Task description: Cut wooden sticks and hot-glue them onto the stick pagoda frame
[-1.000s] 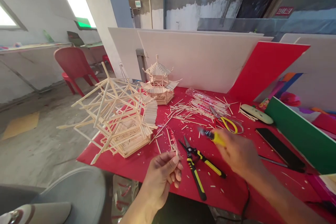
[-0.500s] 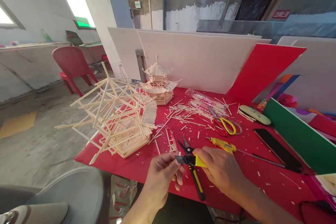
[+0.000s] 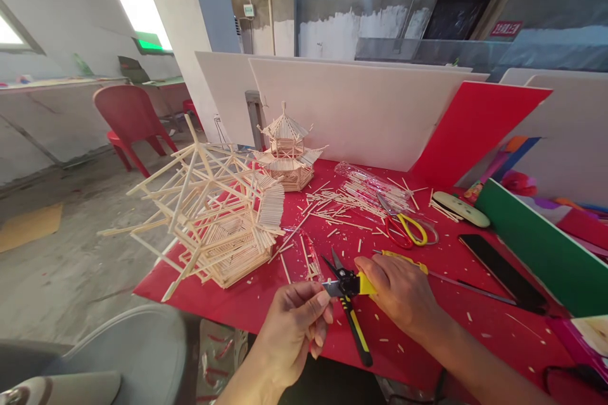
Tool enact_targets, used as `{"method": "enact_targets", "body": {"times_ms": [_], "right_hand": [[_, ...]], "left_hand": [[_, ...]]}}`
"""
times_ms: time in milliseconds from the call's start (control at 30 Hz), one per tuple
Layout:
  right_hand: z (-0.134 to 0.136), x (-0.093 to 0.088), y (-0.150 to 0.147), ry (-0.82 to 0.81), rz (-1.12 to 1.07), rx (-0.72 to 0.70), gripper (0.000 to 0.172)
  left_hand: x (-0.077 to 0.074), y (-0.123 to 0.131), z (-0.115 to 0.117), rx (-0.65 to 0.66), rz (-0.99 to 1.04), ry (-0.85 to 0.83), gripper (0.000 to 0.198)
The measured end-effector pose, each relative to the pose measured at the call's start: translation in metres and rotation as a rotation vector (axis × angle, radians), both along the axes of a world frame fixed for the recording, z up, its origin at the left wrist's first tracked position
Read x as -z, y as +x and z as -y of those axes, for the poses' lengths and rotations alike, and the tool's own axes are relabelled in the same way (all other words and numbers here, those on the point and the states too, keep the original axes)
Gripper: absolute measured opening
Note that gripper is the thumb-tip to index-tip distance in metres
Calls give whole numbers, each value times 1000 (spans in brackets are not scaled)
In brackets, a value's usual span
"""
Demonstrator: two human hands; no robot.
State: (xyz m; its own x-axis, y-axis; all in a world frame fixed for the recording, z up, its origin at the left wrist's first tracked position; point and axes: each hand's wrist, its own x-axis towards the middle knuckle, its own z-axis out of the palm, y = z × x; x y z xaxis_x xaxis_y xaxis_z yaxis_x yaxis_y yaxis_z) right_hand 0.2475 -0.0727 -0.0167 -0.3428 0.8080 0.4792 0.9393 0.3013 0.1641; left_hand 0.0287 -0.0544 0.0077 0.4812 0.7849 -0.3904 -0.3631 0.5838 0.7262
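Bench [image 3: 408, 367], front edge: 2 hands [image 3: 294, 330], 1 knife [image 3: 367, 285], 1 pr. snips [image 3: 354, 324]; left/back edges: 2 stick models [image 3: 285, 164]; twd. right edge: 1 phone [image 3: 501, 271], 1 case [image 3: 463, 209], 1 glue gun [image 3: 403, 257], 1 pr. scissors [image 3: 409, 231].

Flat red surface [image 3: 406, 364]; by its left edge, a pale straw-coloured, open wooden-stick frame [image 3: 240, 259]; near its front edge, long-handled black shears [image 3: 354, 325] striped yellow and a slim yellow-handled knife [image 3: 365, 285] with a grey blade.

Head view, facing forward, down over tabletop [image 3: 247, 305]

l hand [image 3: 298, 323] pinching, r hand [image 3: 401, 294] fisted, nr e/o
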Motion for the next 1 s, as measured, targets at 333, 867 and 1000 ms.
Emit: {"method": "enact_targets", "body": {"times_ms": [333, 867, 1000], "right_hand": [[-6, -27, 16, -265, -632, 141, 21], [-7, -15, -47, -603, -1111, -58, 23], [6, -4, -39, -331, -637, 29, 15]], "left_hand": [[11, 3, -2, -98, -99, 70, 35], [17, 7, -9, -75, -88, 111, 34], [17, 5, -12, -173, -96, 88, 33]]}}
